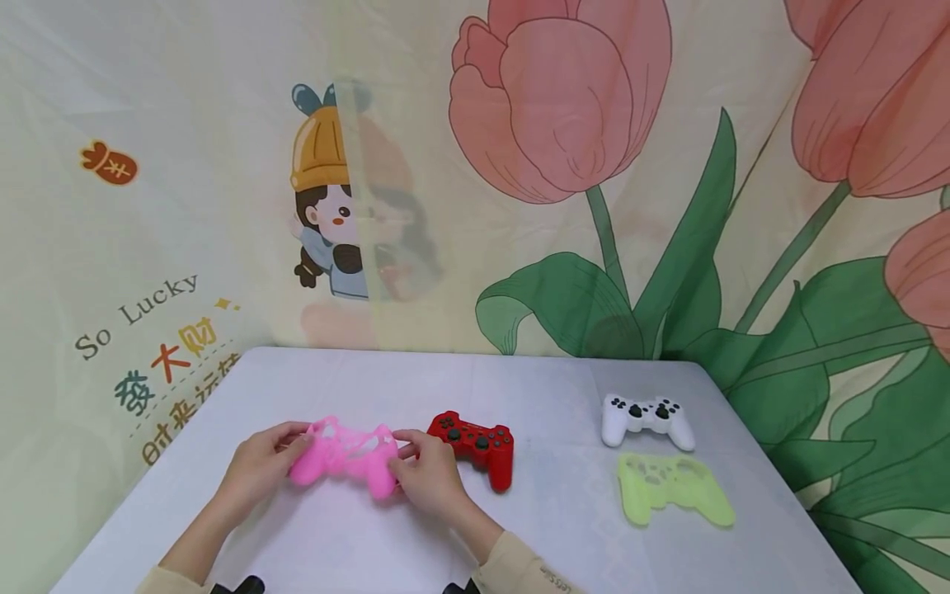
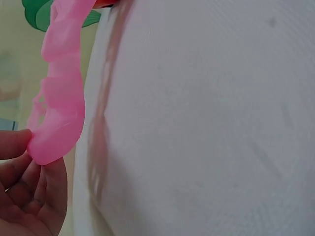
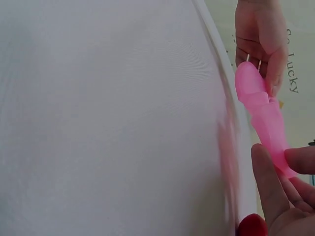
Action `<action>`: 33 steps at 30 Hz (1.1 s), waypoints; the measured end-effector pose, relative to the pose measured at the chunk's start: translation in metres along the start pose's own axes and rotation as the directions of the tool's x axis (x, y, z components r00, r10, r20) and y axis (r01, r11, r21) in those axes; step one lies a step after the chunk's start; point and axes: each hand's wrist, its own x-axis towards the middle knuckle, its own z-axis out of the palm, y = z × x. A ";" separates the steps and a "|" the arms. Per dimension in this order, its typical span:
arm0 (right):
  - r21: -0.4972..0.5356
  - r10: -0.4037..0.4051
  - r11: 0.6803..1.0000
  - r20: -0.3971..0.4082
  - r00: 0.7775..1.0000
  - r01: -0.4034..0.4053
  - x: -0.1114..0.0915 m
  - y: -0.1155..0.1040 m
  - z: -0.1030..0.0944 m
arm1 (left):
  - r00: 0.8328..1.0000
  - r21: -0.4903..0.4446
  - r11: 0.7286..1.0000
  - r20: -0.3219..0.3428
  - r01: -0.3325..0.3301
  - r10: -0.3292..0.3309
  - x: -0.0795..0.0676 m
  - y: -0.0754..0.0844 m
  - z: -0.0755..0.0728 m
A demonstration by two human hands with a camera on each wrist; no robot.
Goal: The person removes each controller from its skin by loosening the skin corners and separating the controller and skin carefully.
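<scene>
Both hands hold a pink silicone game controller cover (image 1: 319, 466) a little above the white table, one at each end. My left hand (image 1: 256, 466) pinches the left end between thumb and fingers, which the left wrist view shows at the cover's tip (image 2: 54, 142). At the other end, my right hand (image 1: 434, 474) grips the cover, thumb on one side and fingers on the other; the right wrist view shows this pinch on the pink cover (image 3: 270, 128). Right behind my right hand lies a red game controller (image 1: 490, 445), partly hidden by that hand.
On the right side of the table (image 1: 549, 528) lies a white game controller (image 1: 616, 425). Just in front of it is a flat yellow-green silicone cover (image 1: 634, 495). A printed cloth backdrop with tulips (image 1: 571, 99) hangs behind the table.
</scene>
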 end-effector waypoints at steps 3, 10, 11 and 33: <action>-0.004 -0.001 1.000 0.009 1.000 0.001 -0.002 0.001 0.004 | 1.000 0.013 1.000 0.017 0.020 -0.020 0.000 -0.007 0.000; -0.032 0.016 0.999 0.035 0.999 -0.015 -0.002 0.002 0.009 | 0.996 0.034 0.997 0.060 0.063 -0.065 0.001 -0.012 -0.002; -0.031 0.020 0.999 0.040 0.999 -0.018 -0.002 0.002 0.009 | 0.996 0.035 0.997 0.065 0.066 -0.068 0.001 -0.012 -0.002; -0.239 0.036 0.971 0.097 0.995 -0.011 -0.007 -0.003 -0.004 | 0.993 0.077 0.997 0.114 0.028 -0.037 -0.003 -0.018 -0.008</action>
